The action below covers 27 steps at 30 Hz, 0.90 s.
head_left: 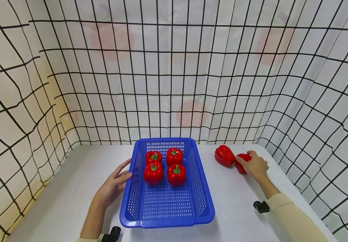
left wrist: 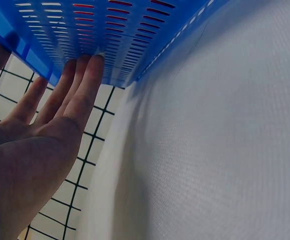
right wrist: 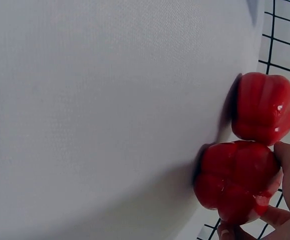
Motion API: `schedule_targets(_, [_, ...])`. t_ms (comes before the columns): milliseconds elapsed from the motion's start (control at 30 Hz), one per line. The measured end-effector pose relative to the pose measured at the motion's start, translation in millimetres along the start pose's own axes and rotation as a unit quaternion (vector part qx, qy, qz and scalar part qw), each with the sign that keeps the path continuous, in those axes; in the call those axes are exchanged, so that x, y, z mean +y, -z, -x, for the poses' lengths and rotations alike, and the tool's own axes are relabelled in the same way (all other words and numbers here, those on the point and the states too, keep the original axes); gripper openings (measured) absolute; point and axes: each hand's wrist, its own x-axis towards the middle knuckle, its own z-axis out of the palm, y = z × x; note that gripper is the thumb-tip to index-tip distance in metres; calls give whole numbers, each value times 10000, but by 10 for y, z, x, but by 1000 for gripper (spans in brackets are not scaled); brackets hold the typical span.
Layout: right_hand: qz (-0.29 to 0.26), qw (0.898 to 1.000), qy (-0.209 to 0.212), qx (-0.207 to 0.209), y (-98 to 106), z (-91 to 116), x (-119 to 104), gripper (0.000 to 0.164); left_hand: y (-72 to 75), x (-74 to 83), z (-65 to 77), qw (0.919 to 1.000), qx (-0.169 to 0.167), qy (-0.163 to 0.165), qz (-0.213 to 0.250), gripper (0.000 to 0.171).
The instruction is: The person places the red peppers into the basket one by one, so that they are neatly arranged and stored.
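A blue plastic basket point(head_left: 167, 222) stands on the white table with several red bell peppers in its far half, two point(head_left: 153, 173) on the left side and two point(head_left: 176, 175) on the right. My left hand point(head_left: 113, 186) touches the basket's left wall, its fingers fairly straight against the slotted side point(left wrist: 120, 30) under the rim. To the right of the basket, my right hand point(head_left: 256, 165) grips a red bell pepper point(head_left: 241, 167) between thumb and fingers. Another red bell pepper point(head_left: 224, 155) lies right beside it; in the right wrist view this second pepper point(right wrist: 263, 107) sits just above the gripped one point(right wrist: 237, 175).
Black wire grid point(head_left: 174, 74) over white sheeting rises along the back and both sides of the table. White cloth point(head_left: 231, 201) covers the tabletop. Black wrist camera mounts point(head_left: 261, 206) sit on both forearms.
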Motion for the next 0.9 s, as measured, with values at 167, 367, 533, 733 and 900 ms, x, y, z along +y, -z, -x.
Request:
schedule_targets(167, [-21,10000,-7,83,-19,1,11,69,-1,-4,-6,10000,-24,-15,9,72])
schedule_targets(367, [-118,9999,1,120,7,32,22,68,-4,-6,-7,10000,-59,-26,8,72])
schedule_targets(533, [-225,9997,93,-12,93,71,50,65,-1,-6,-4,10000,-55,-22,-18,72])
schedule_targets(733, [-212,9993,287,-81,147,102,85,63,9,-7,-3,10000,-68,-8,13,72])
schedule_targets(900, [-256,9989,350,-166,194,154,85,66,15,-5,-5,10000,-93,-9,35,72])
